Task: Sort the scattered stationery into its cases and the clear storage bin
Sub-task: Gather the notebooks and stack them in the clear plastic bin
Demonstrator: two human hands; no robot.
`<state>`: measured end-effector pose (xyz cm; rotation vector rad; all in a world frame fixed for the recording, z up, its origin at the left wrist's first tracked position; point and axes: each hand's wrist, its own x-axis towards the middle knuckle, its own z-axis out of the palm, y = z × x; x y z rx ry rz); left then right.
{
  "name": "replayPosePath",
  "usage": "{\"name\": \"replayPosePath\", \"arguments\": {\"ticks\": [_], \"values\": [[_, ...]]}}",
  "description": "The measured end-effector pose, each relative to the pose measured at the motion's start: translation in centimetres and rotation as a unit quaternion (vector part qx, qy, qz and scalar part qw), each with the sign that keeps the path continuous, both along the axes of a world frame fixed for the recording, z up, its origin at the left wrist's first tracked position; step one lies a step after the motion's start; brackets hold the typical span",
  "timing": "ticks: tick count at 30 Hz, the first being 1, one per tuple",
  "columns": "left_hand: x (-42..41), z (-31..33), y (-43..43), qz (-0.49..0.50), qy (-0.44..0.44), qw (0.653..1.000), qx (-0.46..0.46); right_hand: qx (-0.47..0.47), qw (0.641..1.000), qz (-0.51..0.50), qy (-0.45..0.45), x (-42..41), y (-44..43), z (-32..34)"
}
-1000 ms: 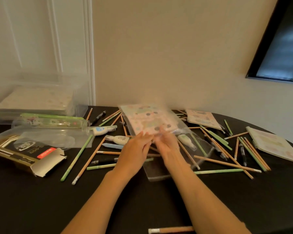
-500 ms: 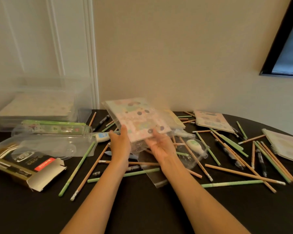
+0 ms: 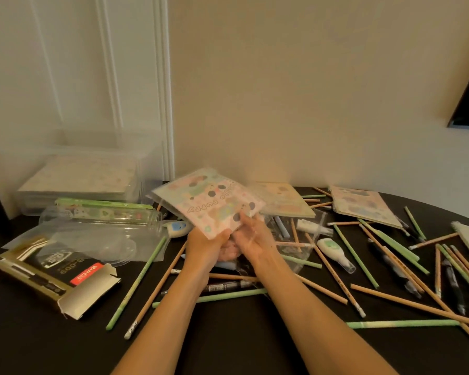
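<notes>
Both hands lift the patterned notepad (image 3: 209, 204) clear of the desk (image 3: 228, 347). Left hand (image 3: 206, 246) fingers curl under its near edge; right hand (image 3: 251, 239) fingers pinch its clear sleeve (image 3: 276, 239), probably to steady it for the storage bin (image 3: 73, 174), far left of the fingers.

Hands: two, bare, forearms reaching forward from the lower edge and converging. Left hand (image 3: 205, 243): raised, fingers curled in a grip, thumb on top. Right hand (image 3: 251, 239): close beside it, palm turned inward, fingers curled upward, gripping.
</notes>
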<state>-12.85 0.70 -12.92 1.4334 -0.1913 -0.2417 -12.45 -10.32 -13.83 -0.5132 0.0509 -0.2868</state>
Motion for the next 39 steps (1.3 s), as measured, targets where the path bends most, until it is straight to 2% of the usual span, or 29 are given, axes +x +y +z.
{"name": "replayPosePath", "arguments": {"ticks": [4,12,18,23,28,33,36,39], "values": [[0.1,0.2,0.2,-0.03,0.012,0.999,-0.029,-0.051,0.999,0.012,0.004,0.8,-0.4,1.0],[0.3,2.1,0.2,-0.062,0.017,0.998,-0.025,-0.128,0.99,-0.019,0.063,-0.7,-1.7,3.8],[-0.5,4.2,2.2,-0.105,-0.004,0.994,-0.022,-0.117,0.989,-0.009,0.093,-3.5,-2.2,5.3],[-1.4,4.8,4.8,-0.182,0.045,0.982,-0.016,-0.072,0.989,-0.065,0.111,-5.7,1.0,5.8],[-1.4,4.7,6.3,-0.193,0.076,0.976,0.065,-0.021,0.988,-0.063,0.138,-6.4,2.9,4.1],[-1.4,3.7,6.4,-0.11,0.152,0.975,0.121,-0.056,0.977,-0.022,0.206,-7.6,3.6,3.7],[-1.9,3.6,5.6,-0.057,0.128,0.977,0.162,-0.108,0.962,-0.011,0.249,-8.9,2.7,4.5],[-1.7,3.8,4.9,-0.048,0.078,0.968,0.234,-0.169,0.947,-0.013,0.272,-10.2,1.9,5.6]]}}
